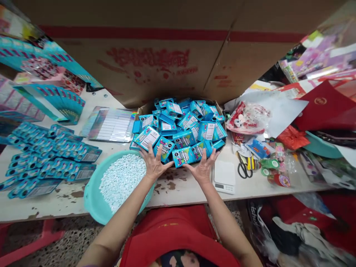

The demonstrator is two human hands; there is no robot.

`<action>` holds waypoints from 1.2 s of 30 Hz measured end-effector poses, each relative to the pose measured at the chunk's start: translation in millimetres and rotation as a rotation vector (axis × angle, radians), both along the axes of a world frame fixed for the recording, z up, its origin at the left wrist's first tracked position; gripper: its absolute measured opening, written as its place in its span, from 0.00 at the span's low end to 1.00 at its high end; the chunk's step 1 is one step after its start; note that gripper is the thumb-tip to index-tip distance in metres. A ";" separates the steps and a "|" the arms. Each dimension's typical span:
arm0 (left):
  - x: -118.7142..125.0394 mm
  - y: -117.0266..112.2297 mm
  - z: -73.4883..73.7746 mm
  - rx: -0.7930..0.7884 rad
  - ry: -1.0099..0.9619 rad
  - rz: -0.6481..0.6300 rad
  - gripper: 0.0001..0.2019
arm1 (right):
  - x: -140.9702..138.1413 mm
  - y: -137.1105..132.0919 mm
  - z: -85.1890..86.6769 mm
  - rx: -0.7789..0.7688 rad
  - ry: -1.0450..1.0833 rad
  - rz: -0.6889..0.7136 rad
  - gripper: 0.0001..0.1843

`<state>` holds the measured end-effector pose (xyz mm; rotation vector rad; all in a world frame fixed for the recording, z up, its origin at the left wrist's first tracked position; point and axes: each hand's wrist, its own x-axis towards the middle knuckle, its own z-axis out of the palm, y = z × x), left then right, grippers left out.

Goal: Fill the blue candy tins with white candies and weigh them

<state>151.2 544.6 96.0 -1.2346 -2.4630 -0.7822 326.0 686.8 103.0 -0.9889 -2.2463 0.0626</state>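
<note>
At the table's near edge my left hand [154, 163] and right hand [204, 167] lie spread, fingertips against the heap of blue boxes [180, 128], teal bowl of white pellets [118, 183] just left, cardboard carton [167, 52] behind.

I have one view only, from the head camera, looking forward and steeply down over my own forearms onto the surface [178, 187]. It sits close, with the cardboard wall [155, 63] closing off the far side.
</note>
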 end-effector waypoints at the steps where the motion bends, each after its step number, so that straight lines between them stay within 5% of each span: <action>1: -3.1 2.7 2.2 0.009 0.021 0.014 0.46 | -5.0 4.7 2.7 0.021 -0.009 -0.007 0.59; 11: -41.2 15.2 8.1 0.048 0.045 0.175 0.39 | -45.0 33.0 17.7 0.143 0.011 0.000 0.51; 20: -71.8 31.8 13.6 0.018 0.021 -0.118 0.40 | -65.3 76.5 36.5 0.160 -0.085 -0.060 0.42; 24: -72.1 33.8 17.6 0.022 -0.031 -0.138 0.41 | -70.2 90.0 36.2 0.121 -0.115 -0.101 0.38; 30: -53.6 -0.9 20.1 -0.014 0.017 -0.031 0.40 | -46.7 84.5 32.1 0.207 -0.188 0.118 0.35; 33: -61.1 -13.1 13.1 0.173 0.005 0.109 0.39 | -32.0 75.0 26.9 0.234 -0.209 0.193 0.34; 36: -87.6 -4.1 8.5 0.449 -0.268 0.388 0.41 | -22.0 65.1 18.3 0.241 -0.229 0.244 0.35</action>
